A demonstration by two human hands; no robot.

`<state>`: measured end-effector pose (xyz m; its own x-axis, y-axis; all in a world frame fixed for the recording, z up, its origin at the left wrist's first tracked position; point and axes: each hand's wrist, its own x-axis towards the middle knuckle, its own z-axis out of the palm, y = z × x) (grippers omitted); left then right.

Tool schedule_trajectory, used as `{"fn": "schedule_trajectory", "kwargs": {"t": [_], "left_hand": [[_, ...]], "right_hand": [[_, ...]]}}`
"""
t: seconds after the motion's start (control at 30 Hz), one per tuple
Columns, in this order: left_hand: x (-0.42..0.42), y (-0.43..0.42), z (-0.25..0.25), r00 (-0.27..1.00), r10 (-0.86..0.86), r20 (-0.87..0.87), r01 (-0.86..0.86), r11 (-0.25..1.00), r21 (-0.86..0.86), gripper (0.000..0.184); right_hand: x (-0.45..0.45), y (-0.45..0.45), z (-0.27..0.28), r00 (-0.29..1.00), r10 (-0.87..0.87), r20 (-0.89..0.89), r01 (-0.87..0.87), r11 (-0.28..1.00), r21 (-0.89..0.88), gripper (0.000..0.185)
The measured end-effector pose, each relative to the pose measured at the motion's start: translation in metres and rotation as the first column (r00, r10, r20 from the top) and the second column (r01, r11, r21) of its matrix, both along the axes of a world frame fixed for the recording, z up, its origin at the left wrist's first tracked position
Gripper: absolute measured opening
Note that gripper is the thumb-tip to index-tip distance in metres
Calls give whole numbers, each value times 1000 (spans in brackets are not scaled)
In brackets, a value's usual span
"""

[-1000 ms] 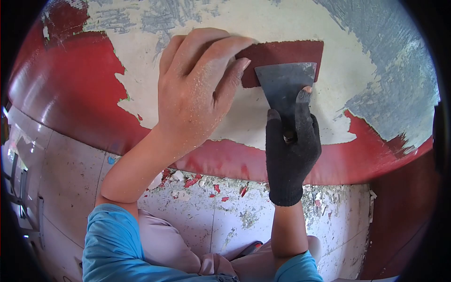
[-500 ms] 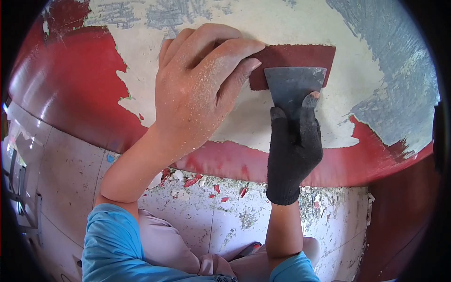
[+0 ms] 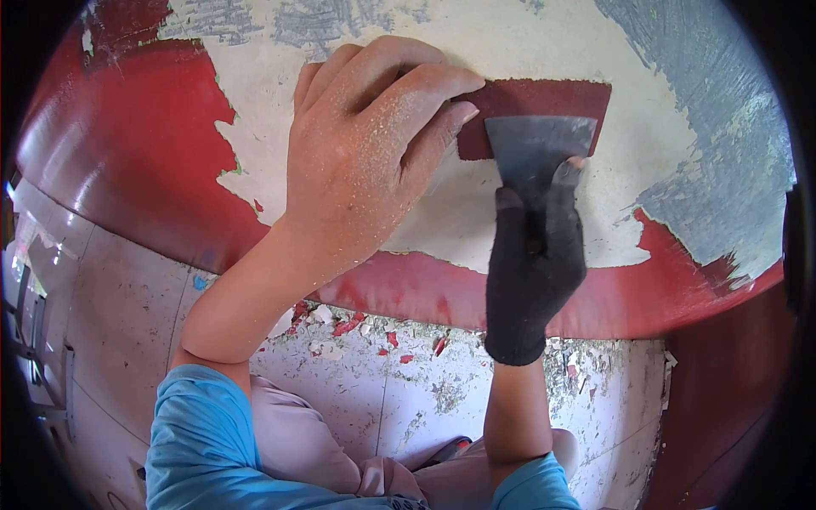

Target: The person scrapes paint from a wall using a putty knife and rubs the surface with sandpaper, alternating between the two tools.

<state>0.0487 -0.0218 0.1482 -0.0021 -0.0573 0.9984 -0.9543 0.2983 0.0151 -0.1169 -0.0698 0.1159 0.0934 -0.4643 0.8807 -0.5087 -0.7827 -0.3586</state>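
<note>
My bare left hand point(image 3: 365, 136), dusted with pale powder, pinches the left end of a dark red rectangular piece point(image 3: 544, 98) between thumb and fingers. The piece has a grainy top edge and lies against the cream patch of a large curved surface point(image 3: 459, 217). My right hand point(image 3: 535, 272), in a black glove with a bare fingertip showing, grips a scraper point(image 3: 540, 140) with a wide grey blade. The blade overlaps the lower part of the red piece, its broad edge pointing away from me. The scraper's handle is hidden inside my right hand.
Glossy red coating point(image 3: 144, 140) borders the cream patch at left and along the near edge. Grey scuffed areas point(image 3: 722, 170) spread at right and top. Red and white flakes point(image 3: 340, 325) litter the pale tiled floor point(image 3: 331, 382). Dark metal bars point(image 3: 34, 340) stand at far left.
The scraper and my right hand have shifted slightly away from me and to the right, covering more of the red piece. My left hand keeps its pinch, moving only a little.
</note>
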Motion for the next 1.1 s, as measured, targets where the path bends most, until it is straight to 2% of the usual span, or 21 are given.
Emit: {"fn": "schedule_trajectory", "kwargs": {"t": [0.07,0.17,0.3,0.37,0.43,0.5,0.53,0.63,0.67,0.77,0.8,0.83,0.9,0.93,1.03,1.07,1.1], "left_hand": [[0,0,0,1000,2,-5,-2,1000,14,22],[1,-1,0,999,-44,-2,44,999,3,22],[5,-1,1,999,-47,28,47,999,-9,20],[8,-1,1,998,-51,30,50,999,5,19],[6,1,2,997,-71,33,70,997,27,17],[4,0,1,997,-78,7,78,997,26,17],[4,0,0,997,-80,-22,81,996,27,17],[3,1,1,995,-70,-65,73,997,37,17],[3,1,0,995,-69,-78,73,996,45,17],[3,1,5,995,-76,-69,78,997,22,18],[1,3,4,987,-106,-118,110,993,29,18],[-1,3,3,977,-136,-167,144,989,36,19],[2,3,5,980,-132,-151,140,989,44,20],[2,4,5,981,-126,-147,135,989,56,20],[1,4,6,978,-135,-159,147,987,65,22],[2,5,7,979,-133,-153,144,988,57,22],[1,6,7,973,-147,-181,162,984,72,22]], "right_hand": [[2,-4,13,998,41,45,-37,996,-86,63],[8,-5,7,997,51,53,-44,992,-117,61],[0,-1,-17,998,20,-67,-26,996,-88,55],[2,-2,6,996,54,70,-53,998,-24,57],[3,-3,6,997,31,69,-32,1000,1,58],[4,1,-11,999,14,-45,-20,993,-118,59],[1,7,-15,997,31,-66,-33,999,-32,59],[-2,-4,4,998,44,36,-44,999,-6,61],[-1,-3,14,1000,3,-25,-5,998,-67,61],[4,1,-6,999,-8,-47,1,989,-150,60],[3,11,-13,997,70,-21,-70,997,19,58],[0,7,-12,997,69,-15,-69,997,15,58],[-6,-2,4,999,16,-35,-19,996,-92,58],[-2,-2,18,998,-1,61,3,1000,-26,56],[3,3,5,1000,-23,-2,23,998,-56,55],[0,-6,-17,998,60,-28,-64,981,-186,56],[-4,7,-20,991,-44,-123,39,998,-43,57]]}}
